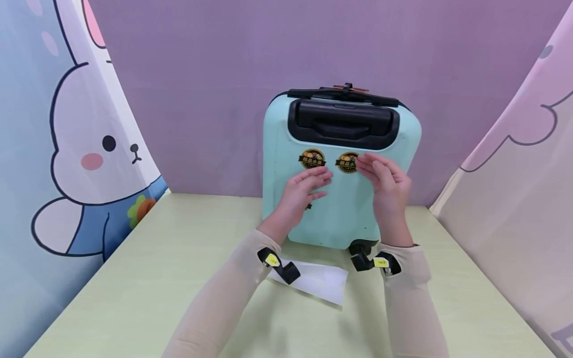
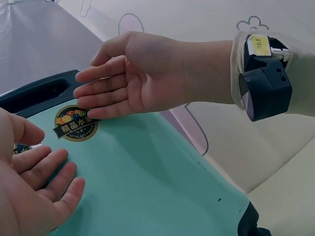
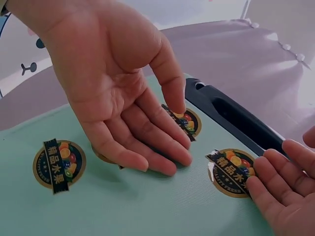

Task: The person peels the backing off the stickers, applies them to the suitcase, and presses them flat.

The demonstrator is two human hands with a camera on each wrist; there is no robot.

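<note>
A mint-green suitcase (image 1: 340, 209) stands upright, with several round black-and-gold fruit stickers on its face. My left hand (image 1: 297, 196) is held before the suitcase, fingers extended, just below the upper left sticker (image 1: 312, 158). My right hand (image 1: 389, 186) has its fingers extended too, and its fingertips overlap the upper right sticker (image 1: 347, 162). Both palms look empty. From the right wrist view, a lower sticker (image 3: 59, 166) shows whole, while another beside it is mostly hidden behind my left hand (image 3: 118, 93). The left wrist view shows the right fingertips at the edge of their sticker (image 2: 76, 123).
A white sheet of paper (image 1: 320, 281) lies on the pale table (image 1: 179, 258) in front of the suitcase, partly under the left wrist. Black handle parts (image 1: 343, 124) top the case, and a black wheel (image 1: 361, 246) shows below. A purple cloth (image 1: 201, 99) hangs behind.
</note>
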